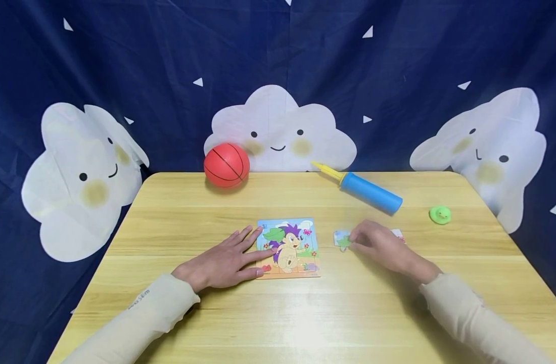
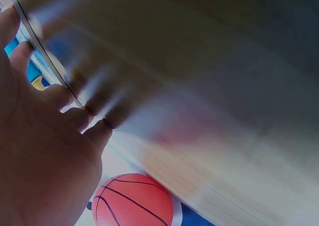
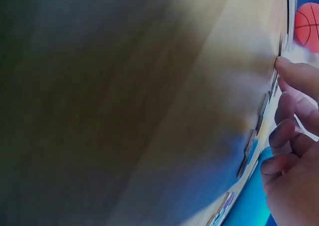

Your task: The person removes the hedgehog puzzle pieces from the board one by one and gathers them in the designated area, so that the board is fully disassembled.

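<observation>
A square jigsaw puzzle [image 1: 293, 260] with a purple-haired hedgehog picture lies flat mid-table. My left hand [image 1: 230, 258] rests at its left side, fingers spread, the fingertips over its left part. To the puzzle's right, my right hand [image 1: 380, 247] pinches a puzzle piece [image 1: 343, 240] with light blue and green on it, low over the tabletop. Another puzzle piece [image 1: 398, 234], white and pink, shows partly behind the right hand. The right wrist view shows more flat pieces [image 3: 247, 154] edge-on beside the curled fingers [image 3: 284, 136].
A red toy basketball [image 1: 227, 166] sits at the table's back left. A blue hand pump [image 1: 371, 192] with a yellow nozzle lies at the back right, near a small green rubber duck [image 1: 440, 215]. Behind the wooden table [image 1: 278, 323] hangs a dark blue curtain with clouds.
</observation>
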